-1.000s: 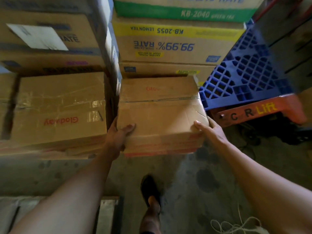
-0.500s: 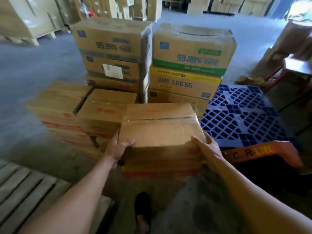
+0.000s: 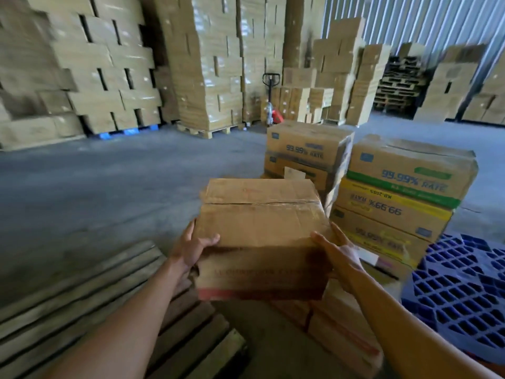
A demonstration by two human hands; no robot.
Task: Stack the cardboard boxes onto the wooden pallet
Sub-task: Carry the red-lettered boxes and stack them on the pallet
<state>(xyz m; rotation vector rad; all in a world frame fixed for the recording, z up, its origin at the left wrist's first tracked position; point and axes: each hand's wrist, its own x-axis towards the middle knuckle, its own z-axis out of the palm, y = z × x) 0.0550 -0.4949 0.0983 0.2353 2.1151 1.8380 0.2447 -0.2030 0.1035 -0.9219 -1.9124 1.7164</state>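
Creased matt cardboard box (image 3: pixel 262 225); rough wooden pallet (image 3: pixel 90 302).

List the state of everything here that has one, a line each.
carried box, closed, off the floor, held between both hands.
left hand, grips the box's left side, thumb on top.
right hand, grips the box's right side, thumb on top.
wooden pallet, flat on the floor, carried box not yet on it.
printed boxes, closed, stacked, some upside down.
blue pallet, lies flat at right.

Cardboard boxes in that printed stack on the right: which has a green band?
The top box; the box under it has a yellow band instead.
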